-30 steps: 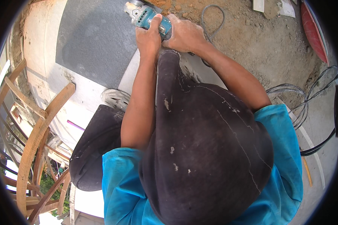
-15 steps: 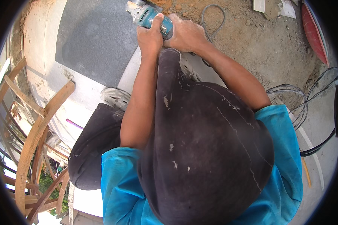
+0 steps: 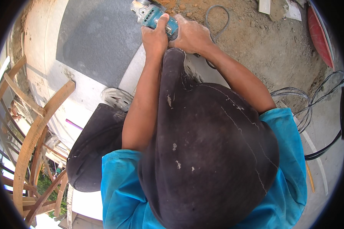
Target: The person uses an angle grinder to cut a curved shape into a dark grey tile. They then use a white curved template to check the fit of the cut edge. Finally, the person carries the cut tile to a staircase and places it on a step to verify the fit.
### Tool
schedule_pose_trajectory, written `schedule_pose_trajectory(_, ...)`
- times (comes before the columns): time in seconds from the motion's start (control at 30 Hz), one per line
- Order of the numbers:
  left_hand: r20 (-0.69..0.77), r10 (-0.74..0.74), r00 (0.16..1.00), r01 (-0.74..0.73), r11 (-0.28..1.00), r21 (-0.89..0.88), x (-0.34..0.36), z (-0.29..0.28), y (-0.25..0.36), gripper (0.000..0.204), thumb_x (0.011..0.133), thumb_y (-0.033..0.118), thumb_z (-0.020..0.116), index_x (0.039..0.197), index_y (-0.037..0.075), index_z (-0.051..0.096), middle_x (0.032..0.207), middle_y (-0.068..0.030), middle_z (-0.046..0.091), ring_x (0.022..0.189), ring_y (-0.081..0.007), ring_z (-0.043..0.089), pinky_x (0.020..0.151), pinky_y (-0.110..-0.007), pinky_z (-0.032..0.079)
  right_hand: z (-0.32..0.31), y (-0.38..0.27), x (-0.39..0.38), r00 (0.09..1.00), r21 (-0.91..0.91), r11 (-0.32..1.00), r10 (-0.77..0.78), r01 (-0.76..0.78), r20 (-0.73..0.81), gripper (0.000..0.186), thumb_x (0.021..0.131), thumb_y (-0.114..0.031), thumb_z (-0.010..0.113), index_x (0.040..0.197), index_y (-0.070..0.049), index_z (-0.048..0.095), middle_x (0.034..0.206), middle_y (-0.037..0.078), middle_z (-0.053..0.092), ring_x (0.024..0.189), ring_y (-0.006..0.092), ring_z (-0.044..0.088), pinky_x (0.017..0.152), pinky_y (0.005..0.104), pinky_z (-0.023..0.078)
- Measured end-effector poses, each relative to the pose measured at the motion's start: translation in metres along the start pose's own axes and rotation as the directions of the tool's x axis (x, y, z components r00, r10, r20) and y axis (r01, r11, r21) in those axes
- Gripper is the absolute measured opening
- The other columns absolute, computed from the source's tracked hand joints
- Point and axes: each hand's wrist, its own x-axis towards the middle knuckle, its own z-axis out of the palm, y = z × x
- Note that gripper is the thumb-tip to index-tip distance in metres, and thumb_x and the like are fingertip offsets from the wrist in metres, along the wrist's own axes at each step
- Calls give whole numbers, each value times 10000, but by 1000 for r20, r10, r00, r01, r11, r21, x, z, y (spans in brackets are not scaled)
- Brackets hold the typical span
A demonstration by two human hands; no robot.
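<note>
At the top of the head view I hold a teal angle grinder (image 3: 152, 17) with a grey metal head. My left hand (image 3: 155, 39) closes round the near side of its body, thumb laid along the top. Dusty with pale powder, my right hand (image 3: 193, 37) grips the rear end from the right. The grinder head points to the upper left, beside the right edge of a dark grey tile (image 3: 99, 40); its disc is mostly out of view. My forearms pass either side of my dark trouser knee.
A wooden frame (image 3: 34, 145) stands at the left. Grey cable (image 3: 228, 17) loops on the dirt beyond my right hand, and black cables (image 3: 307, 103) coil farther right. A red curved object (image 3: 319, 36) lies at the upper right. My dusty shoe (image 3: 116, 98) rests by the tile's near corner.
Both hands and the grinder have shifted very slightly to the right. The grip stays the same, and the surroundings look almost unchanged.
</note>
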Motion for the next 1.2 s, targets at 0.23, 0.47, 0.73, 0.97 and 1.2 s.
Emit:
schedule_pose_trajectory(0.23, 2, 3, 1000, -3, 1000, -17, -6, 2, 4, 716, 781, 469, 762, 1139, -117, 556, 1087, -248, 654, 1001, -307, 645, 908, -355, 478, -3, 1, -2, 1000, -1, 1000, -2, 2, 8, 675, 667, -346, 750, 1230, -41, 533, 1045, 230, 705, 1027, 396, 678, 883, 493, 528)
schedule_pose_trajectory(0.47, 1, -6, 1000, 6, 1000, -9, -7, 4, 1, 698, 795, 449, 754, 1159, -111, 549, 1096, -249, 653, 1010, -312, 647, 912, -356, 477, -2, 3, -2, 1000, -2, 1000, 10, -10, 24, 689, 662, -364, 754, 1231, -44, 533, 1040, 230, 708, 1029, 391, 680, 887, 489, 527)
schedule_pose_trajectory(0.73, -7, 1, 1000, -1, 1000, -30, -15, 7, 6, 665, 807, 432, 750, 1164, -93, 553, 1087, -237, 660, 994, -306, 654, 907, -356, 480, -1, 6, -4, 1000, -9, 1000, 2, -2, 13, 672, 663, -355, 753, 1216, -44, 533, 1022, 231, 712, 1014, 394, 684, 883, 488, 529)
schedule_pose_trajectory(0.97, -31, -25, 999, 25, 1000, 6, -21, 8, 13, 664, 806, 436, 750, 1162, -89, 552, 1086, -239, 661, 992, -309, 654, 905, -358, 481, -1, 7, -5, 1000, -7, 1000, -1, 1, 12, 671, 657, -356, 757, 1208, -44, 534, 1009, 229, 713, 1002, 397, 686, 874, 490, 533)
schedule_pose_trajectory(1.2, -18, 1, 1000, -1, 1000, 2, -19, 8, 7, 711, 800, 458, 742, 1190, -100, 536, 1099, -248, 655, 1010, -319, 649, 921, -357, 473, 1, 9, -5, 1000, 0, 1000, -4, 4, 7, 668, 653, -364, 759, 1199, -49, 537, 1008, 225, 714, 1003, 394, 686, 874, 490, 533)
